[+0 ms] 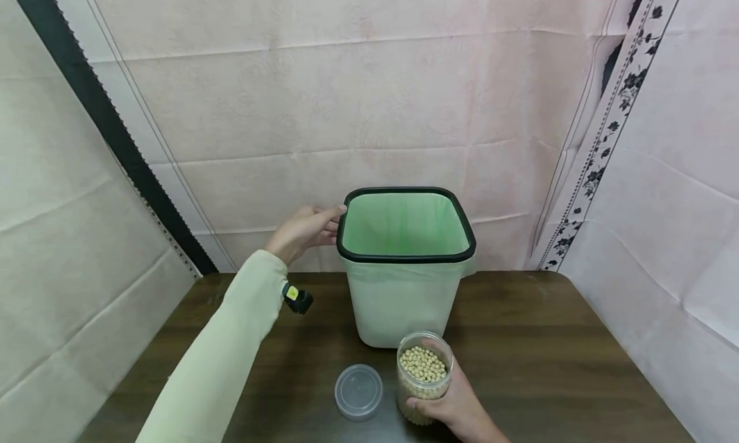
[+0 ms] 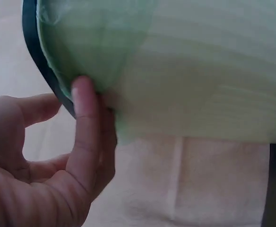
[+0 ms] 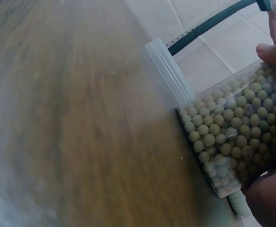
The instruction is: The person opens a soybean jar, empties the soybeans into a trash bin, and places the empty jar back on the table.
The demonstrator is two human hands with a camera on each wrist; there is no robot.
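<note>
A pale green trash bin (image 1: 398, 302) with a black rim ring stands upright on the table, lined with a thin plastic bag. My left hand (image 1: 308, 231) pinches the rim at its left side; in the left wrist view one finger (image 2: 86, 113) lies over the bin's wall and the thumb meets the dark rim (image 2: 38, 61). In front of the bin, my right hand (image 1: 456, 404) grips a clear jar (image 1: 424, 379) of pale round beans, upright and uncovered. Through the jar's side the beans (image 3: 237, 123) show in the right wrist view.
A clear round lid (image 1: 358, 392) lies flat on the table left of the jar. The dark wooden table (image 1: 519, 340) reaches back to a white cloth wall (image 1: 369, 109). More cloth hangs at both sides. A small black wrist camera (image 1: 297, 297) sits on the left sleeve.
</note>
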